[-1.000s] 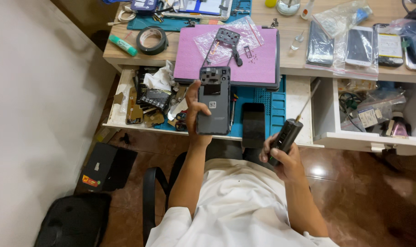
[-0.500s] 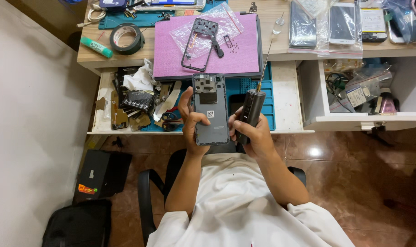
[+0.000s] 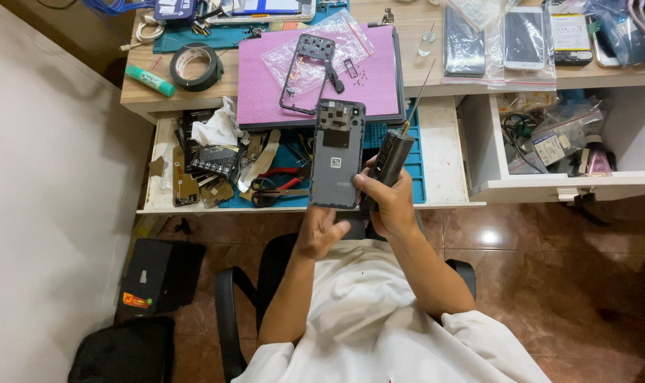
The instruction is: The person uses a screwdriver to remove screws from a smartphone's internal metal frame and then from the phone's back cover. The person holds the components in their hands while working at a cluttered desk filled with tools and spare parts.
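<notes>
A grey phone body [image 3: 335, 154] with its back cover off stands upright above my lap, in front of the open middle drawer. My right hand [image 3: 388, 206] is closed around a black electric screwdriver [image 3: 393, 154] whose thin bit points up and away, and its thumb presses the phone's right edge. My left hand [image 3: 324, 231] sits just below the phone's lower edge with loose, parted fingers and nothing gripped. On the desk beyond lies a purple mat [image 3: 372, 85] carrying a dark phone frame [image 3: 303, 76] on a clear plastic bag.
The middle drawer [image 3: 443, 152] holds a blue mat, red-handled pliers [image 3: 283, 186], crumpled tissue and loose parts. A right-hand drawer [image 3: 570, 142] is open with bagged parts. A tape roll [image 3: 195, 65], a green marker [image 3: 151, 80] and bagged phones [image 3: 528, 35] lie on the desk. Black bags [image 3: 152, 276] rest on the floor.
The screwdriver hand came up from my lap to the phone's right side and now pinches it. My left hand let go of the phone and dropped below it.
</notes>
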